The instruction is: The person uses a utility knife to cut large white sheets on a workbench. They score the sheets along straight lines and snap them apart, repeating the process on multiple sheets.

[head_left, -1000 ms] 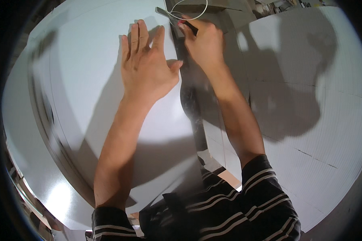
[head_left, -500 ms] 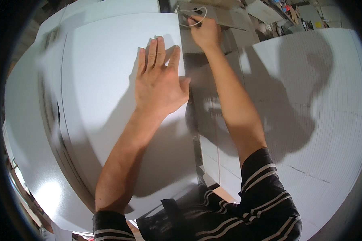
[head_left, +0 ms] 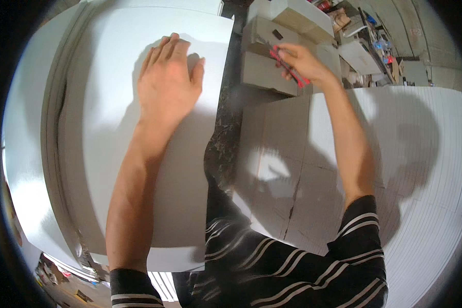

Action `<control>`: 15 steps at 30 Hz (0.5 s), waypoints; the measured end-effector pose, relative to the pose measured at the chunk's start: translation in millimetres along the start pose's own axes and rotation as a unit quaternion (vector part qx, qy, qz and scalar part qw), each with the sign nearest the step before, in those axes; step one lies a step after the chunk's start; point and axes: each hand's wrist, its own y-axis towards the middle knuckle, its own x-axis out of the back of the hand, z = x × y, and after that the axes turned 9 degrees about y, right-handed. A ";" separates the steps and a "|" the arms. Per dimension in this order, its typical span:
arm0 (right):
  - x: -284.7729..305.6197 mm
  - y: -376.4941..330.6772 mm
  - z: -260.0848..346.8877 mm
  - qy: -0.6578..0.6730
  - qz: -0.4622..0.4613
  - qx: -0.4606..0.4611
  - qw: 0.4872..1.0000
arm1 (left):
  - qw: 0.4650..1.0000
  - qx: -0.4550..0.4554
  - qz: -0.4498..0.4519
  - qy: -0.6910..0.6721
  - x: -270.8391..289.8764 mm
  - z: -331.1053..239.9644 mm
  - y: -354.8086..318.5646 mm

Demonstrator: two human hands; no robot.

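My left hand (head_left: 169, 84) lies flat on a large white sheet (head_left: 190, 159), its fingers pointing away from me and the thumb set apart. This sheet tops a stack of white boards on the left. At the far right, my right hand (head_left: 305, 61) is closed round a slim red-and-black utility knife (head_left: 301, 81). The knife is held slantwise over brown cardboard boxes (head_left: 264, 66), clear of the white sheet. My fingers partly cover its handle, and I cannot make out its blade clearly.
On the right stands a broad stack of whitish ribbed boards (head_left: 421, 205). A dark gap (head_left: 223, 123) separates it from the left stack. A small dark block (head_left: 277, 34) lies on the far boxes. Cluttered shelving (head_left: 374, 46) stands beyond.
My right hand has drawn back and to the right, away from the white sheet's far corner, and the red knife now shows. A pale loop beside it is gone from view. My left hand has slid left.
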 end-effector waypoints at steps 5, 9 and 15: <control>-4.1 12.4 88.1 -0.184 0.045 0.124 0.974 | 0.998 0.059 -0.003 0.007 -1.6 8.0 11.8; -16.1 22.5 132.5 -0.292 0.106 0.111 0.944 | 0.996 0.092 0.012 0.006 -4.0 9.2 5.1; -20.0 26.1 165.3 -0.387 0.186 0.041 0.902 | 0.997 0.070 -0.011 -0.038 -2.7 7.5 -5.9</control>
